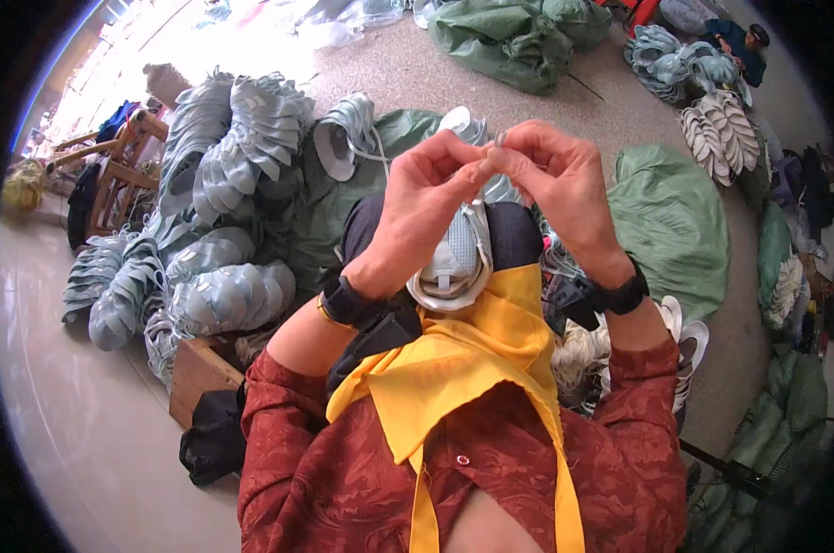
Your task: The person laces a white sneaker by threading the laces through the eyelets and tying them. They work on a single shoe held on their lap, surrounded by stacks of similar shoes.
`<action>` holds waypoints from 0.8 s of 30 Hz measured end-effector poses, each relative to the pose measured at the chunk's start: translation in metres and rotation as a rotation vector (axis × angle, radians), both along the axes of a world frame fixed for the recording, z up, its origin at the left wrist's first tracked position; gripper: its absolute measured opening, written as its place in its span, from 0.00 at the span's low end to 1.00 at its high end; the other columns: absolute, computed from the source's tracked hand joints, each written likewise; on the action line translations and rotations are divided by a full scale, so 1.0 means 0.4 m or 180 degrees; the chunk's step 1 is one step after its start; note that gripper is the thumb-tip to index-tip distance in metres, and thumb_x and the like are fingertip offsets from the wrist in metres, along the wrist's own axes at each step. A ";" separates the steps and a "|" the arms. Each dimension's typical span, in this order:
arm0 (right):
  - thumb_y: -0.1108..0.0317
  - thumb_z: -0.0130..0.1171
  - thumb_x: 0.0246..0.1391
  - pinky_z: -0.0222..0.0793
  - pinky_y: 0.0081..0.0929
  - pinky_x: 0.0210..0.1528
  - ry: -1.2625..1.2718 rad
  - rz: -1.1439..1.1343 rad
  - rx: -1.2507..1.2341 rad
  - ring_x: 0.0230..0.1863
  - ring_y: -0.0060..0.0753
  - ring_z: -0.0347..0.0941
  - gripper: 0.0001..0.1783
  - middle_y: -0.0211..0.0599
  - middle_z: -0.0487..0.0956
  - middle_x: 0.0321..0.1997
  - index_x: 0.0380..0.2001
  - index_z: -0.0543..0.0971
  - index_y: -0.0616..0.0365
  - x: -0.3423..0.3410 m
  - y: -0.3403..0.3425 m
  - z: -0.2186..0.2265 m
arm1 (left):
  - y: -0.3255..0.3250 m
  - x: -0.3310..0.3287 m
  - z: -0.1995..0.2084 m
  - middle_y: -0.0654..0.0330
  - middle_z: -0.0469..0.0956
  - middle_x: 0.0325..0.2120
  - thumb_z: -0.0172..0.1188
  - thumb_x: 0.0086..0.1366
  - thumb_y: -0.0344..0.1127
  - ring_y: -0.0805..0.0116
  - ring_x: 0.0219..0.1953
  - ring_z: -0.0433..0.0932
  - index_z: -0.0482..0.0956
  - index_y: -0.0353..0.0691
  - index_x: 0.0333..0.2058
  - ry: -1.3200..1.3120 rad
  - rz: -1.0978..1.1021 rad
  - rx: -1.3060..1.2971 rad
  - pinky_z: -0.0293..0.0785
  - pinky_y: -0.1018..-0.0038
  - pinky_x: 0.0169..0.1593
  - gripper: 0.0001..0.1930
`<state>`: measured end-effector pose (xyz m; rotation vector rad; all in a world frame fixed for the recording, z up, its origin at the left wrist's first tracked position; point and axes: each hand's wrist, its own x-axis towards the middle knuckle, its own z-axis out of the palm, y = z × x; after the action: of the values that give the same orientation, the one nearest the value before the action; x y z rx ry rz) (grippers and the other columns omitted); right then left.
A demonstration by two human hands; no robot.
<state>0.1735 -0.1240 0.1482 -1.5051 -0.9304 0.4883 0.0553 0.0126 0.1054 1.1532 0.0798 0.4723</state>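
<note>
The aproned lap seemingly supports the sneaker upper, freeing left hand and right hand, each grip pinched closed, contents unclear.

Blue-and-white mesh shoe upper sat below the grip, partly hidden, rounded white-rimmed end farthest from it.
</note>
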 end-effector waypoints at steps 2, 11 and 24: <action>0.68 0.65 0.64 0.71 0.14 0.27 -0.0292 -0.0136 -0.0202 0.29 0.12 0.76 0.07 0.28 0.85 0.33 0.38 0.84 0.62 -0.001 -0.006 -0.014 | 0.003 -0.012 0.001 0.70 0.81 0.31 0.67 0.69 0.32 0.84 0.32 0.74 0.81 0.36 0.36 0.0183 0.0025 0.0311 0.70 0.83 0.36 0.06; 0.67 0.55 0.71 0.71 0.15 0.26 -0.0332 0.0371 -0.0278 0.25 0.14 0.75 0.07 0.30 0.82 0.29 0.38 0.74 0.58 -0.017 -0.028 0.049 | 0.073 -0.079 -0.189 0.59 0.81 0.34 0.69 0.56 0.27 0.62 0.39 0.78 0.77 0.36 0.38 0.1057 0.0757 0.2983 0.76 0.67 0.44 0.12; 0.67 0.52 0.73 0.65 0.11 0.25 -0.0842 0.0564 0.0118 0.23 0.10 0.68 0.06 0.25 0.78 0.31 0.44 0.75 0.57 0.009 -0.048 0.354 | 0.056 -0.064 -0.215 0.56 0.77 0.40 0.70 0.53 0.27 0.55 0.44 0.73 0.73 0.38 0.42 0.0851 0.0871 0.3219 0.72 0.61 0.52 0.19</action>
<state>0.1770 -0.1432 0.2899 -1.4832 -1.2808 0.4017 0.0298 0.0352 0.0192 2.2157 0.2508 0.6180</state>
